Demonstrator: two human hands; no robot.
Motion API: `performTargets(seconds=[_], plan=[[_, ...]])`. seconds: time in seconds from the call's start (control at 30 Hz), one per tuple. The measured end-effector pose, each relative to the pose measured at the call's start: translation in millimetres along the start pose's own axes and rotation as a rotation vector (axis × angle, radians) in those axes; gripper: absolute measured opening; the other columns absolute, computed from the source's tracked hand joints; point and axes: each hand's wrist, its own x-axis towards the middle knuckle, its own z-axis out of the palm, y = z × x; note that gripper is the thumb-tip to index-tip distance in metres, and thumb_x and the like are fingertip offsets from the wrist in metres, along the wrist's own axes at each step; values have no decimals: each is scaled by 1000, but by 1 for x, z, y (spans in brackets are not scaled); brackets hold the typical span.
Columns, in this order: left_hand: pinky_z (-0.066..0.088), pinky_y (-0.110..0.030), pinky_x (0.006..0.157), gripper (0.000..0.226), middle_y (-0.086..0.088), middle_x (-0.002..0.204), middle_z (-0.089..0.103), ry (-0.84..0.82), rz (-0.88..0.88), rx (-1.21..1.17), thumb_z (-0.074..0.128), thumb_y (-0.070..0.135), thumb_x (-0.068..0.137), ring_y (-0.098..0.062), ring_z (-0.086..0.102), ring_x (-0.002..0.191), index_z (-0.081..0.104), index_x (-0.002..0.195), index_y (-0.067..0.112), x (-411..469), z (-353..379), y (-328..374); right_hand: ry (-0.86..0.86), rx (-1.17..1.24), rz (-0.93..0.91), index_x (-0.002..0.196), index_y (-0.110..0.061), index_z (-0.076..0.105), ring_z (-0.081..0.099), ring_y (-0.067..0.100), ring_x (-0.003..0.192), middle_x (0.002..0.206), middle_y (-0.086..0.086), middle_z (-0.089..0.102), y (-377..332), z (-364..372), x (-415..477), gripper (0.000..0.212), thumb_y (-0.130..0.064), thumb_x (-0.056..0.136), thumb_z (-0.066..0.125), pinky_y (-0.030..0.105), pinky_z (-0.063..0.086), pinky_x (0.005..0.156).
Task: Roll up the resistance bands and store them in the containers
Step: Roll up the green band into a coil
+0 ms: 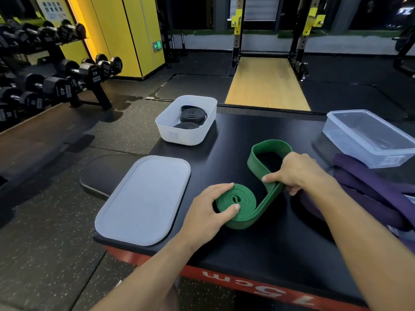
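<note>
A green resistance band [244, 212] lies on the black padded box top [258, 248], partly wound into a flat coil at its near end. My left hand [210, 207] grips that coil, thumb across its face and fingers over its far edge. My right hand [296, 171] pinches the doubled loose length just beyond the coil; the remaining loop curls away behind it. A white container [170, 129] at the back left holds two coiled black bands [190, 118]. A clear plastic container [368, 151] stands at the back right. Purple bands [368, 194] lie heaped at the right.
A white lid [143, 200] lies flat at the box's left front corner, over a black bench pad. The box's red front edge runs below my forearms. A dumbbell rack [56, 81] stands on the floor to the left, a squat rack and wooden platform behind.
</note>
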Motion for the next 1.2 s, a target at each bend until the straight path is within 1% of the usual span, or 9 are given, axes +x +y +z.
performTargets(seconds=[0.13,0.2,0.37,0.43,0.57,0.7,0.83,0.97,1.2], plan=[[38,-6,104,50,25,134,62,-2,-7,-6,79,30,91,9,53,127,64,139,33,0,0,-1,59,-22,6,80,-11,70,68,20,59,50,3,68,-3,8,3,20,-30,84,75,29,52,63],[37,-6,104,50,25,134,61,-5,-8,-9,79,31,91,10,53,127,64,138,33,0,-1,-1,79,-17,9,81,-9,66,62,24,67,63,8,72,-4,13,3,11,-19,85,67,29,44,58],[36,-4,102,50,25,134,61,-2,-10,-14,79,30,91,11,52,127,65,138,33,0,-1,-3,96,1,-13,123,-6,51,60,40,110,122,20,62,-11,26,-2,34,-30,98,48,41,42,83],[36,-3,102,50,25,134,60,-3,-7,-14,79,31,91,12,52,127,64,138,33,0,0,-2,95,-31,-18,129,-11,44,56,40,115,129,21,58,-10,26,-5,38,-35,100,39,43,38,84],[36,-2,101,50,25,134,61,-3,-8,-17,79,31,91,12,52,126,64,138,34,1,0,-3,138,-57,-6,136,-13,38,58,41,116,130,20,60,-5,22,-6,48,-47,102,41,44,40,83],[35,-3,101,50,25,133,61,0,-3,-13,79,31,90,12,53,125,64,138,34,1,0,-3,116,-58,-1,156,-12,17,59,40,122,132,19,61,-12,19,-20,93,-71,93,52,46,48,93],[36,-4,102,49,25,132,62,0,-2,-20,79,31,90,11,53,126,65,137,34,1,0,-3,25,-31,-32,133,-15,30,70,31,81,88,12,71,-16,27,-25,59,-37,89,62,42,58,85],[37,-5,103,49,26,133,62,-7,-11,-22,80,32,90,11,54,125,65,137,35,2,0,-4,-37,-3,-73,127,-17,33,68,35,83,91,17,66,-20,23,-25,49,-2,86,54,44,61,74],[36,-4,104,51,26,135,61,-24,-11,-16,79,33,90,11,52,126,63,139,35,2,0,-6,130,87,-131,113,-17,27,55,36,84,81,10,48,-21,41,-34,25,-14,102,49,43,45,74]])
